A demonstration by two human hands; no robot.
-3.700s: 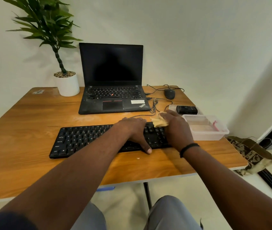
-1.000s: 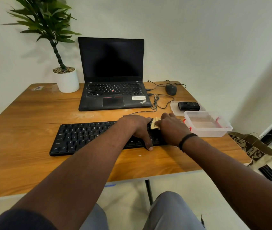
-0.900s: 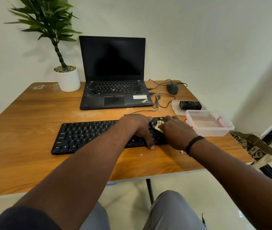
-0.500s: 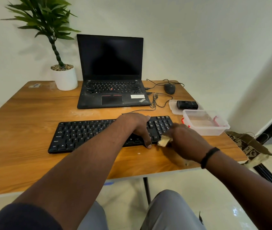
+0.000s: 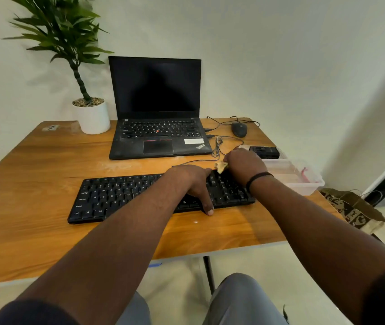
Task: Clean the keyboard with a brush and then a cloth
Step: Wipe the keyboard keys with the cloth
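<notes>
Wooden desk (image 5: 34, 184) carries the keyboard (image 5: 121, 195); behind it a laptop (image 5: 158, 127). Left hand (image 5: 191, 181) rests flat on its keys; right hand (image 5: 245, 165) pinches the cloth (image 5: 220, 166) at its far edge.

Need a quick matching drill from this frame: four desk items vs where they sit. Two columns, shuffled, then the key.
Things:
1. cloth
2. mouse
3. plant pot
4. clear plastic box

Places:
A. left of the laptop, at the table's back edge
B. right of the keyboard, near the table's right edge
C. in the right hand, at the keyboard's far edge
D. right of the laptop, cable attached

Pairs: 1-C, 2-D, 3-A, 4-B
</notes>
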